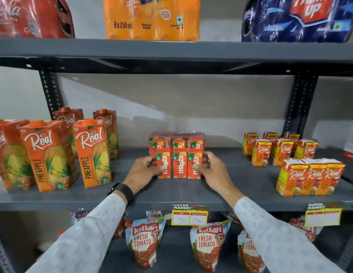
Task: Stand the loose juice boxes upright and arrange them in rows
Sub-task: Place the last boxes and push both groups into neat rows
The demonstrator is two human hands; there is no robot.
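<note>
Three small red Maaza juice boxes [179,164] stand upright side by side in a front row on the middle shelf [171,190]. More Maaza boxes [177,141] stand in rows right behind them, the rearmost under clear wrap. My left hand [145,169] presses its fingers on the left box of the front row. Against the right box of that row rests my right hand [211,168], thumb on its front. Both hands squeeze the row from its two ends.
Tall Real pineapple cartons [91,152] stand at the left of the shelf, small Real juice boxes [309,176] at the right. Soft-drink packs [152,18] fill the shelf above. Kissan tomato pouches [146,245] hang below, behind price tags [189,214].
</note>
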